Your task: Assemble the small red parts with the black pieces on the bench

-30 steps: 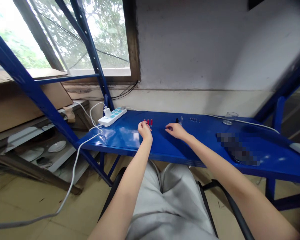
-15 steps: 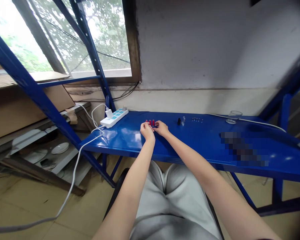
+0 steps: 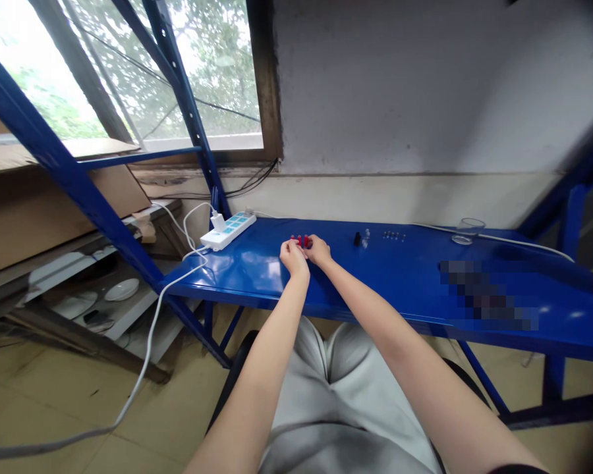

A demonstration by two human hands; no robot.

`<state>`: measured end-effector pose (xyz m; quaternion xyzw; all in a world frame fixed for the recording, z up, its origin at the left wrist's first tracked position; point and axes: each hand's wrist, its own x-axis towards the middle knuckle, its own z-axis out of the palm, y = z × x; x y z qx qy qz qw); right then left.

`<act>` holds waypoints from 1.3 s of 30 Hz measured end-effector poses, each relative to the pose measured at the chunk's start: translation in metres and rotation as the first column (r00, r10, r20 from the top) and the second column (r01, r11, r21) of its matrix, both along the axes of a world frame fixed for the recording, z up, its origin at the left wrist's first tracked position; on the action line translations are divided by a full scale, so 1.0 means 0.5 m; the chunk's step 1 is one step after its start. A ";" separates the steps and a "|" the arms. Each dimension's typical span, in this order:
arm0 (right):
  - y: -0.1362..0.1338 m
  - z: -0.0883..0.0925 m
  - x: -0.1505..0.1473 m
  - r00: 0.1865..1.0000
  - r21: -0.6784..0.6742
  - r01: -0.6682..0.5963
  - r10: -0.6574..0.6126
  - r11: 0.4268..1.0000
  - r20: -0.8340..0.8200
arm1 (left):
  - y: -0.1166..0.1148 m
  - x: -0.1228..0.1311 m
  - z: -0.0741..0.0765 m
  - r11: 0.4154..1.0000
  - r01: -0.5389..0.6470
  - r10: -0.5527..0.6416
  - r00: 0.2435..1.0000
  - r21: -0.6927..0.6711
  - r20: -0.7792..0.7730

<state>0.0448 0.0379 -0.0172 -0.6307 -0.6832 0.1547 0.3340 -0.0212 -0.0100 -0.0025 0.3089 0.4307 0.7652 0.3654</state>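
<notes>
Both of my hands meet over a small cluster of red pieces point(image 3: 302, 239) on the blue metal shelf point(image 3: 400, 276). My left hand point(image 3: 293, 257) has its fingers curled and pinched at the left side of the cluster. Just to the right, my right hand point(image 3: 318, 251) is also curled, with its fingertips on the same red pieces. What exactly each hand grips is too small to make out. A small black piece point(image 3: 357, 238) and a clear one point(image 3: 366, 235) stand to the right, and a row of tiny dark parts point(image 3: 394, 235) lies beyond them.
A white power strip point(image 3: 228, 230) with a plugged-in white cable point(image 3: 153, 316) lies at the shelf's left end. A glass dish point(image 3: 467, 230) and a thin white cord point(image 3: 518, 242) sit at the back right. Blue rack posts point(image 3: 79, 184), cardboard and plates are on the left.
My right hand moved left from the black piece to the red pieces and now touches them beside my left hand. My left hand has stayed at the red cluster.
</notes>
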 end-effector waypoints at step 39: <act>-0.129 0.016 0.180 0.943 0.614 -0.091 -0.132 0.784 0.307 | -0.016 0.036 -0.013 0.763 0.645 -0.607 0.696 -0.038 -0.384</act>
